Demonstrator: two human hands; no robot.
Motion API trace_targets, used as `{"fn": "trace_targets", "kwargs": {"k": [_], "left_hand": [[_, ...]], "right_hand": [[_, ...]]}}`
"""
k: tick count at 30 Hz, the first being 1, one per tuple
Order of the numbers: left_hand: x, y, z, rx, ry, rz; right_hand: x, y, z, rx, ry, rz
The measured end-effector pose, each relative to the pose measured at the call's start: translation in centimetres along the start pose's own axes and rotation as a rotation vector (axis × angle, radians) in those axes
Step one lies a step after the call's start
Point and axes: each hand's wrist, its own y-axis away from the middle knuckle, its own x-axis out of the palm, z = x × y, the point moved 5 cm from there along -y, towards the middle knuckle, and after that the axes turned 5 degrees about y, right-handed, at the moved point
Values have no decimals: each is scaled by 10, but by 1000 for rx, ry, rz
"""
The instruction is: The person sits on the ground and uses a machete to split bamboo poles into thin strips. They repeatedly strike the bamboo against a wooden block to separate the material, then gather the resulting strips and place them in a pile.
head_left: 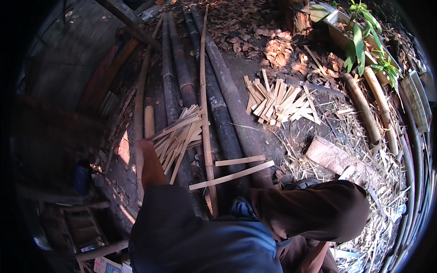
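Observation:
My left arm stretches forward, and my left hand (146, 148) is at the left edge of a loose pile of pale bamboo strips (182, 132). The fingers are too dark and small to make out, so I cannot tell whether they grip a strip. This pile lies across long dark bamboo poles (214, 95). Closer to me, a short strip (240, 160) and a longer strip (232, 175) lie across the same poles. My right forearm (314, 258) runs up behind my bent, brown-clothed knee (318, 209), which hides my right hand.
A second heap of cut strips (282, 100) lies on the ground at the far right. Beyond my knee are a flat wooden block (332, 157) and scattered shavings (382, 232). Short bamboo lengths (362, 107) lie at right, near a leafy plant (359, 41). A tree trunk (298, 18) stands behind.

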Motion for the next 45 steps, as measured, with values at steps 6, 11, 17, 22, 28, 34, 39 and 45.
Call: {"fn": "trace_targets", "kwargs": {"k": [6, 11, 17, 22, 28, 34, 39, 45], "left_hand": [[64, 47, -20, 29, 250, 408], [4, 41, -65, -124, 305, 249], [-158, 56, -186, -158, 926, -267], [-280, 193, -448, 920, 1594, 99], [-433, 623, -575, 2222, 1112, 381], [-449, 884, -619, 2692, 793, 88], [-428, 941, -652, 2517, 775, 139], [-458, 918, -622, 2463, 622, 700]], "right_hand": [[10, 4, 12, 11, -21, -42], [25, -17, 31, 75, 1, -35], [37, -19, 17, 198, -47, -107], [41, -27, 20, 296, -110, -255], [45, -25, 14, 364, -174, -176], [30, -32, 10, 453, -415, -186], [-2, -28, 27, 445, -546, -69], [-5, -21, 23, 449, -676, -67]]}}
